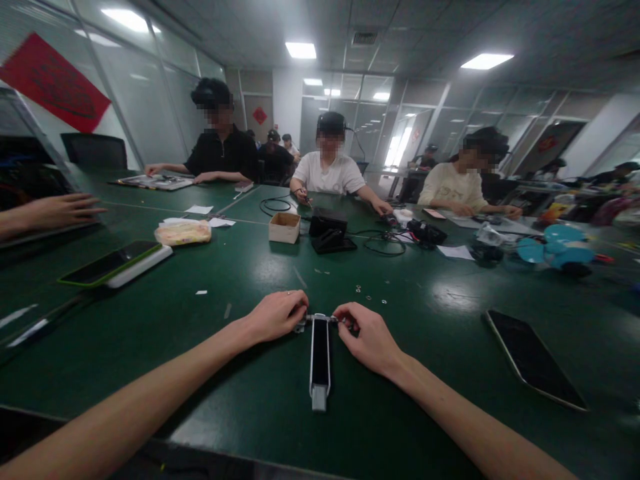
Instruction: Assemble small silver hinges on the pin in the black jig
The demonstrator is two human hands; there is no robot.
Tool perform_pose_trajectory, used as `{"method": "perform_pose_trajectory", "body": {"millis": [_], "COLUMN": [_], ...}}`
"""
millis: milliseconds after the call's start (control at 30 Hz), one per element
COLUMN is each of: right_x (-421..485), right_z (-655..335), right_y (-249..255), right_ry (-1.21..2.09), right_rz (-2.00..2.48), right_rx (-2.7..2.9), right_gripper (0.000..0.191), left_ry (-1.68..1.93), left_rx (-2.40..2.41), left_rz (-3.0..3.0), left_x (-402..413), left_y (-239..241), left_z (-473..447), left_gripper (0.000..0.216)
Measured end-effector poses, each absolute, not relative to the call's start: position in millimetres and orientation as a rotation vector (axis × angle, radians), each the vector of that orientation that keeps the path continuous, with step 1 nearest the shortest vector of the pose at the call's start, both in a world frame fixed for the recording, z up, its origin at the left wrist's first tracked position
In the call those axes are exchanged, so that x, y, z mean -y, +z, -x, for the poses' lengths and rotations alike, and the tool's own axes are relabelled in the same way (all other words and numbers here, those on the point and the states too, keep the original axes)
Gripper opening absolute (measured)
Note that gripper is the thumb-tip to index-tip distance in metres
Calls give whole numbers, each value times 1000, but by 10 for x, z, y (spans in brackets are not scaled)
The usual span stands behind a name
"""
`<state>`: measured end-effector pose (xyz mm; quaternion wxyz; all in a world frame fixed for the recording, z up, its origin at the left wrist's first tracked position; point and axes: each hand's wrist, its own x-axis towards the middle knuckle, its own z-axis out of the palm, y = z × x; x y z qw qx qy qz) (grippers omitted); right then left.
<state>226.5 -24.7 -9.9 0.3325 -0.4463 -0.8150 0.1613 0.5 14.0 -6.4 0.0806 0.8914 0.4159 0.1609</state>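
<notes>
On the green table in front of me lies a long, narrow device [320, 357] with a black middle, pale side rails and a whitish block at its near end. A thin metal cross rod [332, 319] sticks out on both sides of its far end. My left hand [277, 315] is closed, its fingertips pinching at the rod's left end, beside a small metal piece [300, 327]. My right hand [369, 339] is curled, thumb and fingers closed at the right end. The fingers partly hide what they pinch. Several small metal nuts or rings [369, 298] lie beyond my right hand.
A large phone [535, 360] lies at right, another phone [113, 263] at left. Farther back are a small open box [285, 228], a black stand [327, 230], cables and a blue fan-like object [555, 245]. Co-workers sit opposite; another person's hand [65, 212] reaches in from the left.
</notes>
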Motion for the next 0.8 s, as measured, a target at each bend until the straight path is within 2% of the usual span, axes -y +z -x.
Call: {"method": "perform_pose_trajectory", "body": {"millis": [800], "right_x": [242], "right_z": [-2286], "right_y": [-122], "right_ry": [479], "right_rz": [1206], "right_rx": [2106], "right_gripper": [15], "left_ry": [472], "left_rx": [-1211], "left_rz": [-2747], "left_x": [-119], "left_y": [-1], "left_z": [-3], "left_gripper": [12]}}
